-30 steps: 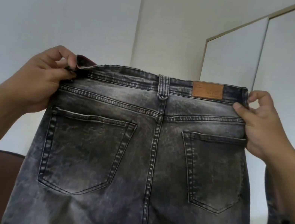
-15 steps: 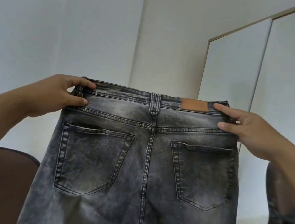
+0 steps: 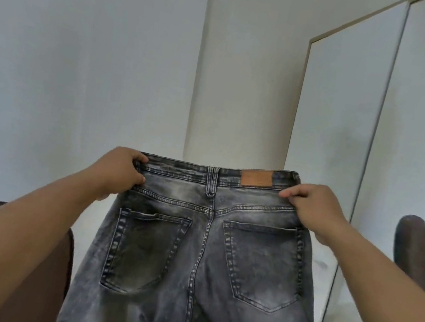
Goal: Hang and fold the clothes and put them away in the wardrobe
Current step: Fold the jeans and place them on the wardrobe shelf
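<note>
A pair of washed grey-black jeans (image 3: 202,258) hangs in front of me, back side toward me, with two back pockets and a tan leather patch on the waistband. My left hand (image 3: 118,172) grips the waistband's left end, thumb in front and fingers curled over the top. My right hand (image 3: 314,207) pinches the right end of the waistband the same way. Both arms are stretched forward. The legs hang down out of the frame. The white wardrobe (image 3: 367,131) stands at the right with its doors closed.
A dark brown chair back (image 3: 51,260) is at the lower left, close under my left arm. Another brown office chair (image 3: 416,253) stands at the right, in front of the wardrobe. White walls form a corner straight ahead above a pale floor.
The jeans and both hands have dropped lower in view and moved farther from me, arms extending. More of the wall and wardrobe shows above the waistband.
</note>
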